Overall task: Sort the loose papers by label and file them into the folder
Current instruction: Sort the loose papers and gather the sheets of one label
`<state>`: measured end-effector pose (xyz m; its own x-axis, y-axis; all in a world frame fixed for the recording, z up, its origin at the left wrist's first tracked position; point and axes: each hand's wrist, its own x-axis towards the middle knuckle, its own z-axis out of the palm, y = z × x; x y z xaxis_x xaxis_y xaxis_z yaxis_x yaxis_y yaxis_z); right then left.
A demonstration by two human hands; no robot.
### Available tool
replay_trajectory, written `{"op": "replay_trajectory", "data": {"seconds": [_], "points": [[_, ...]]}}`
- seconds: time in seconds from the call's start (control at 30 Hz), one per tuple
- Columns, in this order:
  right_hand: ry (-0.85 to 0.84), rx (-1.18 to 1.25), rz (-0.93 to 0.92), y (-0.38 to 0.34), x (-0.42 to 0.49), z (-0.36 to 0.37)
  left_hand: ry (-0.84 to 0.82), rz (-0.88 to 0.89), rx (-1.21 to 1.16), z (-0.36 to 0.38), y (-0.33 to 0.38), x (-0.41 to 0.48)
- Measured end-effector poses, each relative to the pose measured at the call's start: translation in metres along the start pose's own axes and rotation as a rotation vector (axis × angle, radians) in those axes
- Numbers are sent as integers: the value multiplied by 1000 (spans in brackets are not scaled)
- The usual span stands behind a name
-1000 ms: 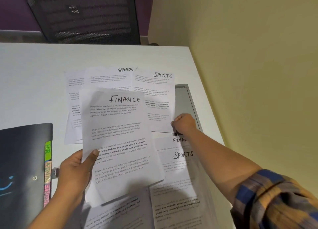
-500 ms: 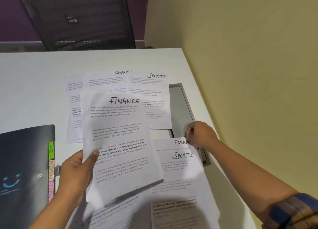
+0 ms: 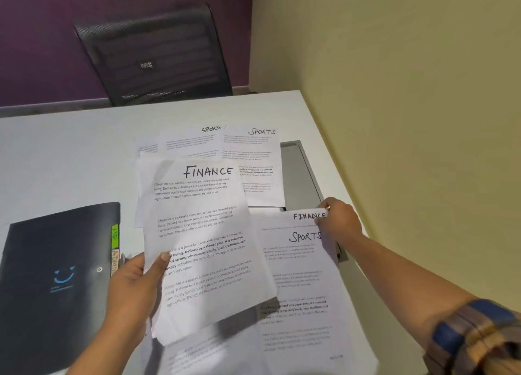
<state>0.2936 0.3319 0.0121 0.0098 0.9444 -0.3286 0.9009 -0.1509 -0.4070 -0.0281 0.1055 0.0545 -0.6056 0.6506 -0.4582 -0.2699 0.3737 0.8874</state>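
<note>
My left hand [image 3: 134, 290] holds a small stack of sheets headed FINANCE [image 3: 203, 233] by its lower left edge, raised above the table. My right hand [image 3: 339, 219] pinches the top right corner of another sheet headed FINANCE [image 3: 306, 216], which lies under a sheet headed SPORTS [image 3: 298, 279]. Two sheets headed SPORTS [image 3: 253, 160] lie side by side farther back, with other sheets partly hidden under them. A black folder [image 3: 53, 276] with a blue smile mark and coloured index tabs [image 3: 114, 248] lies shut at the left.
The white table [image 3: 70, 155] ends at a yellow wall on the right. A grey cable tray lid [image 3: 298, 174] is set into the table beside the papers. A black mesh chair [image 3: 158, 56] stands behind the far edge. More sheets [image 3: 203, 352] lie near me.
My right hand moved from the middle SPORTS sheet to the right and took hold of the lower FINANCE sheet's corner. The view tilted up. My left hand kept its stack.
</note>
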Motion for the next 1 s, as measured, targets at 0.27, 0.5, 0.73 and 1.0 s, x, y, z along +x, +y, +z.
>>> {"op": "replay_trajectory", "data": {"seconds": [0.27,0.5,0.73,1.0], "points": [[254,230,-262,-7,-28,-56,-31,7,2,11,-11,-16],[497,536,-462,-46,-53,-123,-51,21,-9,17,-5,-25],[662,632,-640,-86,-74,-178,-50,26,-15,15,-1,-26],[820,975,-918,-129,-114,-231,-31,51,-26,6,8,-28]]}}
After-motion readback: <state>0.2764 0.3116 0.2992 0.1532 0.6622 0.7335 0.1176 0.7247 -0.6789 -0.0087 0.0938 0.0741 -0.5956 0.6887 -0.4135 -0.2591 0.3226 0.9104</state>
